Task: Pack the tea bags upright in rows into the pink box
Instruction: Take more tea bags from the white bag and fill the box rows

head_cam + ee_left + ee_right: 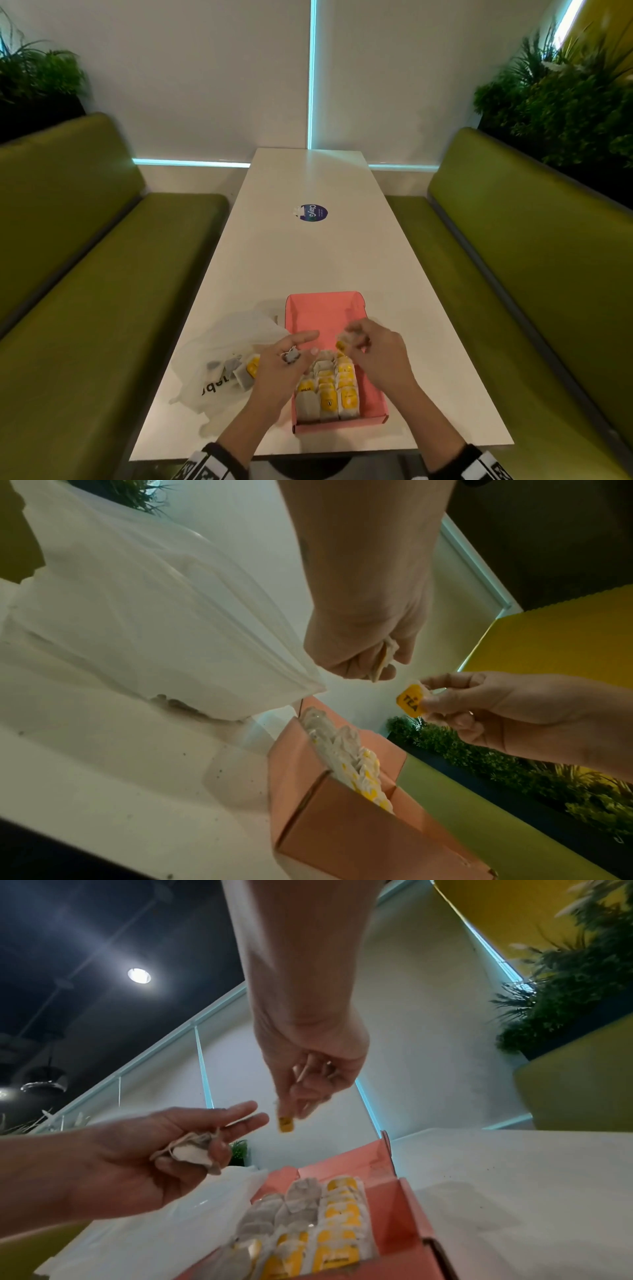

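Two hands hover over a pink box point(323, 310) on a white table point(308, 246); the left hand point(284, 363) and right hand point(373, 353) each pinch a tea bag above upright rows point(329, 390).

Pink cardboard box point(322, 310); pale grey paper tea bags point(327, 394) bearing yellow square tags; white translucent plastic bag point(222, 346); white table point(308, 260) carrying a dark-blue round sticker point(313, 213); olive-green benches point(85, 267).

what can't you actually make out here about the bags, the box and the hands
- How many tea bags remain in the plastic bag: head view, cloudy plastic and the left hand cover them.
- The row count at the far end of the pink box: head view, both hands overlap it.
- The tea bag in the right hand: head view blurs it; the curled fingers hide most in the right wrist view.
- The print on the plastic bag: a fold cuts it off.
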Available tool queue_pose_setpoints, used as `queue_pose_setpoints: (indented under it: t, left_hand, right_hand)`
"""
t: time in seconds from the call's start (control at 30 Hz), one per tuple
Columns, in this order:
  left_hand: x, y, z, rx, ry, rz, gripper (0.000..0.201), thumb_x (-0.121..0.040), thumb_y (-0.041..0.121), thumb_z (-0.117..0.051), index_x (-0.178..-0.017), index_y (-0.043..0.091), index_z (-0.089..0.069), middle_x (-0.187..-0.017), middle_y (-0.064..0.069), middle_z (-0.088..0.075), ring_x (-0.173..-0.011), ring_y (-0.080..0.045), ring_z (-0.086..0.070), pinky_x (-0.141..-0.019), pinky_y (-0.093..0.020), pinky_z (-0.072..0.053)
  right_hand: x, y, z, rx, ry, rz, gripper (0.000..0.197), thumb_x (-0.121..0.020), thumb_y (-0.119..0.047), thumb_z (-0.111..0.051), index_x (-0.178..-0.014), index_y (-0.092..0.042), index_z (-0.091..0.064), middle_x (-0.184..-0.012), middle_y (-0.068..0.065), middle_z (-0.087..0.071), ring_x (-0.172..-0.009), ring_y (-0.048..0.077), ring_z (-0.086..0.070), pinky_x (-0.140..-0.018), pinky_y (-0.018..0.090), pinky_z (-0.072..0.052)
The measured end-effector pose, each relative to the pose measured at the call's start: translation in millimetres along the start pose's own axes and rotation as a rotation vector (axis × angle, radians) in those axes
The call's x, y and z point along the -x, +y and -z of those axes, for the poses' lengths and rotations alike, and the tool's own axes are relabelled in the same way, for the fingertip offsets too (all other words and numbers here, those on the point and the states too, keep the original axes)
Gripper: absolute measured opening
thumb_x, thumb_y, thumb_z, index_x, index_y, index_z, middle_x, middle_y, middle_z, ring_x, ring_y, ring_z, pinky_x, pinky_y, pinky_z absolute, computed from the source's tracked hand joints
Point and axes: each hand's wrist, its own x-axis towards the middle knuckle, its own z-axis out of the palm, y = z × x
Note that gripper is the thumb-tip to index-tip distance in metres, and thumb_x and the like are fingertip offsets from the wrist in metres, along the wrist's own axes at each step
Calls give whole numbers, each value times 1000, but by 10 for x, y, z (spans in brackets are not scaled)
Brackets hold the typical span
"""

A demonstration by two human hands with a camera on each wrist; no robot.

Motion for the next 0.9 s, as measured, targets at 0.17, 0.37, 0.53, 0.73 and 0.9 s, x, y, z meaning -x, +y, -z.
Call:
queue_pose_setpoints:
  t: [0.17,0.37,0.53,0.73,0.9]
  left_hand:
    - [-4,-22,-26,-47,-38,-32,27,-83,10,-69,-103,28,-69,-73,9,-71,-59,-2,-58,-61,-17,-50]
    - [-10,-84,-14,-149,-187,-15,20,-76,11,-76,-85,28,-73,-76,10,-71,-65,-9,-65,-59,-25,-52]
    - [-55,-152,-5,-166,-160,-39,21,-75,13,-77,-68,32,-72,-70,5,-69,-67,-9,-63,-61,-25,-50]
    - [-60,-130,-9,-125,-181,-63,16,-72,12,-80,-70,25,-72,-74,1,-70,-71,-12,-65,-65,-24,-51]
    - [-75,-92,1,-104,-198,-52,15,-77,9,-75,-85,18,-68,-67,9,-64,-65,-6,-58,-63,-23,-49]
  right_hand:
    - [72,-63,30,-78,-413,36,30,-75,-9,-72,-100,-23,-64,-70,-13,-61,-55,-3,-52,-55,6,-41]
    - [57,-58,37,-243,-310,-38,22,-75,-9,-74,-92,-20,-63,-70,-10,-59,-50,-4,-50,-51,9,-43]
    - [52,-11,26,-325,-275,-71,21,-73,-11,-76,-89,-20,-66,-84,-7,-61,-51,-3,-47,-53,9,-41]
    - [38,20,25,-273,-292,-61,7,-78,-11,-71,-82,-10,-66,-78,-8,-59,-52,-3,-51,-51,9,-41]
    - [32,14,14,-292,-340,-46,6,-82,-8,-65,-81,-13,-61,-76,-4,-61,-55,2,-55,-58,18,-47]
